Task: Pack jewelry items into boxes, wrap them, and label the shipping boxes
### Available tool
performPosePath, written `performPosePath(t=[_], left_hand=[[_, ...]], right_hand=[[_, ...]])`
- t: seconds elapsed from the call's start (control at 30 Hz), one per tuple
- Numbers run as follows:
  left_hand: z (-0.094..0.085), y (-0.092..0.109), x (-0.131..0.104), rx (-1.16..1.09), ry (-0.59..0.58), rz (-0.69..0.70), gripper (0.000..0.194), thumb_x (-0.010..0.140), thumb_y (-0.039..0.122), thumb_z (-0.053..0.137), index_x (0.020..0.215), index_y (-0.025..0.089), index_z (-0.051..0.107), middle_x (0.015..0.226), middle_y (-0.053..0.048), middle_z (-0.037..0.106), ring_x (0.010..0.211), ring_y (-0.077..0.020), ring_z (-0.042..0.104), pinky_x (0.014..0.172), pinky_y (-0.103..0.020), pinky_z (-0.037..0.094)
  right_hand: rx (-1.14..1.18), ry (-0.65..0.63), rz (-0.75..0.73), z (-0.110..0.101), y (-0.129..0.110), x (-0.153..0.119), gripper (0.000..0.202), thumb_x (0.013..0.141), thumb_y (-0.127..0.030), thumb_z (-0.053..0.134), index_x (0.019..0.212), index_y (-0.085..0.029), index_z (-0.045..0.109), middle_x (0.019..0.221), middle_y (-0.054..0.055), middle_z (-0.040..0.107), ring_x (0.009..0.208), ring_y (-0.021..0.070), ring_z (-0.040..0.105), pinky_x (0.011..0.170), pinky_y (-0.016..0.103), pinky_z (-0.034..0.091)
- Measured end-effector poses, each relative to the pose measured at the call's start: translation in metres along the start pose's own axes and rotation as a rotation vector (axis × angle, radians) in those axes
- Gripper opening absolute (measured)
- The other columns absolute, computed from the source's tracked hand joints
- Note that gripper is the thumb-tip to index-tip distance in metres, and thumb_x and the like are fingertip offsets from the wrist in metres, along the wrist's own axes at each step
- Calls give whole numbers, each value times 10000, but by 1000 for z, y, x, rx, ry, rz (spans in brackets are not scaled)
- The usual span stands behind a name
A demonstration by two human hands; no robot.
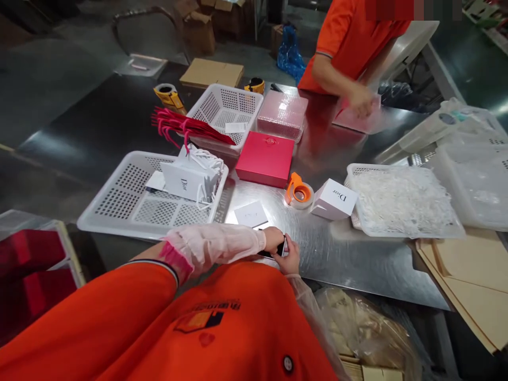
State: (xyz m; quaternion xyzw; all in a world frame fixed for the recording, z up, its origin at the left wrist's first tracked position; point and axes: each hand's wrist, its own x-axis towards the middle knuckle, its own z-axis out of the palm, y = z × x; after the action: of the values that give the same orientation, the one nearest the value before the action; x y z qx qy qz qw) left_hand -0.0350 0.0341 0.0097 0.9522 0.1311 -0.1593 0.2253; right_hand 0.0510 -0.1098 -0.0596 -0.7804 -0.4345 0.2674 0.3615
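Note:
At the near table edge, close to my body, my right hand (291,258) grips the right end of a dark, flat, rectangular thing with a pale rim (266,253). My left hand (273,239) is closed over the top of that thing, its fingers curled and partly hidden. Just beyond my hands lies a white card (251,214). An orange tape dispenser (298,191) and a white Dior box (335,199) stand farther off to the right. Behind the card sits a closed red box (265,160).
White Dior paper bags (186,180) stand in a white basket (119,206) on the left. Red bags (194,126) rest over another basket (220,95). Shredded filler (405,198) fills a tray on the right. Across the table, a co-worker's hand (361,101) works on a pink wrapped package (353,119).

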Motion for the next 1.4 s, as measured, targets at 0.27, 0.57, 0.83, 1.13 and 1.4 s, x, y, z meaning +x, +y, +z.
performPosePath(t=[0.27,0.57,0.83,1.13,1.4], left_hand=[[-4,-3,-15,51,-15,-22,189,788,239,635,889,152,769,944,-115,736,844,-237,684,708,-299,498],[2,18,-6,66,37,-35,248,749,217,674,942,71,731,924,-191,717,867,-296,678,706,-345,508],[-31,-32,-60,-254,567,-366,163,748,182,595,883,140,676,886,-72,656,829,-181,627,768,-275,509],[-49,-96,-108,-178,680,-696,275,808,296,679,1050,169,709,1066,-100,693,1049,-232,613,947,-336,492],[-90,-216,-285,-276,931,-1382,233,967,249,522,1114,101,628,1080,-103,658,961,-204,641,853,-394,538]], right_hand=[[5,0,10,-1,-3,1,776,651,-359,762,1370,-176,537,1093,108,571,767,189,570,844,406,539],[-32,-1,-40,-2,-4,3,772,665,-427,729,1357,-138,543,974,92,595,785,200,554,829,397,530],[6,19,-20,-5,-2,5,803,679,-527,683,1361,-130,534,1075,133,598,794,214,560,818,412,522],[-42,-57,62,-12,-5,22,965,618,-689,645,1369,-97,516,1044,161,640,817,282,606,784,442,516],[-45,-53,99,-14,1,24,848,610,-672,649,1322,-221,555,1086,134,684,857,326,675,751,448,566]])
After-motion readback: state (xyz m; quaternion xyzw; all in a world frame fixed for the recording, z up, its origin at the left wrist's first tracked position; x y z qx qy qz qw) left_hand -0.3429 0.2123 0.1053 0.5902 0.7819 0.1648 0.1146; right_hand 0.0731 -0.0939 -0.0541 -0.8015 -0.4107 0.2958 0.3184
